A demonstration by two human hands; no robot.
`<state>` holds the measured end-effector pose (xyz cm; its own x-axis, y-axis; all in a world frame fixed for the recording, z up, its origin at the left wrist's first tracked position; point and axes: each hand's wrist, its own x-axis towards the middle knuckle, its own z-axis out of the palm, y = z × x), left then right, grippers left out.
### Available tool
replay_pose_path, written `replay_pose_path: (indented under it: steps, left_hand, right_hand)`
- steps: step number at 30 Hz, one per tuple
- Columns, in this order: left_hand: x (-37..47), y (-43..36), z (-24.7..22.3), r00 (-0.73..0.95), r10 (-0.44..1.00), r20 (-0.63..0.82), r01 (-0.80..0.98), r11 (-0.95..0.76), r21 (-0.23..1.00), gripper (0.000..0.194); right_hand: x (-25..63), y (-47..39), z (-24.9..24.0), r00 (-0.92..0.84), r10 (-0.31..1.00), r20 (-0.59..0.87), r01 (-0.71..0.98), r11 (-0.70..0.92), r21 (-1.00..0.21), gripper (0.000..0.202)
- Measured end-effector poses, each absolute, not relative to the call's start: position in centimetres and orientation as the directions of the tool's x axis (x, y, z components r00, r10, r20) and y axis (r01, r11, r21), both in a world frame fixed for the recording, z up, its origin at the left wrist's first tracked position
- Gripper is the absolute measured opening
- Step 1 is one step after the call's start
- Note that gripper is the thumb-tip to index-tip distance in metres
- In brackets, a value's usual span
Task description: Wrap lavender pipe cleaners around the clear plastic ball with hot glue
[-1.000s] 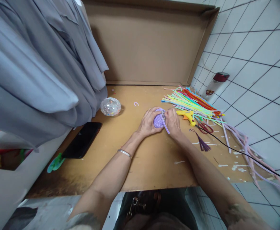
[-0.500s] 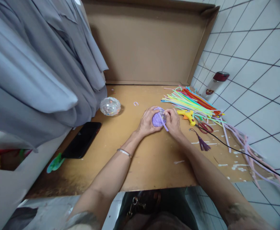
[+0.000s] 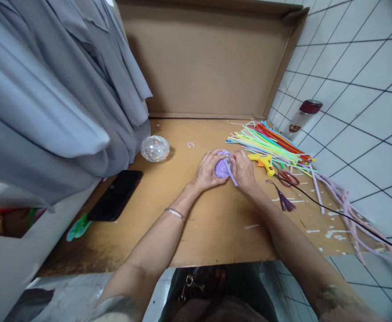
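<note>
My left hand [image 3: 210, 170] is wrapped around the left side of a ball [image 3: 221, 168] covered in coiled purple pipe cleaner. A clear, uncovered patch shows at the ball's upper right. One loose purple pipe cleaner end [image 3: 232, 177] slants down off the ball towards me. My right hand [image 3: 243, 169] is closed against the ball's right side, its fingertips pinching the pipe cleaner there; the exact pinch point is partly hidden. Right of that hand lies a yellow glue gun [image 3: 265, 162], beside red-handled scissors [image 3: 288, 179] and a dark purple tassel [image 3: 285, 200].
Left on the table [image 3: 216, 232] sit a clear faceted bowl-like object [image 3: 155, 148] and a black phone [image 3: 115, 196]. Several coloured pipe cleaners [image 3: 270, 143] lie back right, near a red-capped bottle [image 3: 303, 117]. A black cord [image 3: 330, 206] crosses the right side. A cardboard panel [image 3: 206, 62] stands behind.
My right fingers have shifted slightly over the ball's right side, and the loose pipe cleaner end has moved a little right and down. My left hand keeps its hold.
</note>
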<state>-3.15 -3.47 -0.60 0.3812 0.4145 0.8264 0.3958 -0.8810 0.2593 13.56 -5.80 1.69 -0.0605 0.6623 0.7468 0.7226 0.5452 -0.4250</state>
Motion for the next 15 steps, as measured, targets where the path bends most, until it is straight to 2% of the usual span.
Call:
replay_pose_path:
  steps: [9, 13, 15]
  left_hand:
    - [-3.1, -3.3, -0.8, 0.344, 0.423, 0.838, 0.394, -0.875, 0.28, 0.072]
    - [-3.1, -3.1, -1.1, 0.238, 0.484, 0.842, 0.39, -0.842, 0.374, 0.073]
    - [-3.1, -3.0, -1.1, 0.2, 0.521, 0.83, 0.393, -0.818, 0.419, 0.073]
  right_hand:
    - [13.3, -5.8, 1.3, 0.045, 0.7, 0.713, 0.662, 0.514, -0.546, 0.017]
    - [13.2, -6.3, 1.3, 0.063, 0.709, 0.702, 0.612, 0.528, -0.588, 0.013]
    - [12.9, -6.7, 1.4, 0.03, 0.688, 0.725, 0.612, 0.561, -0.558, 0.02]
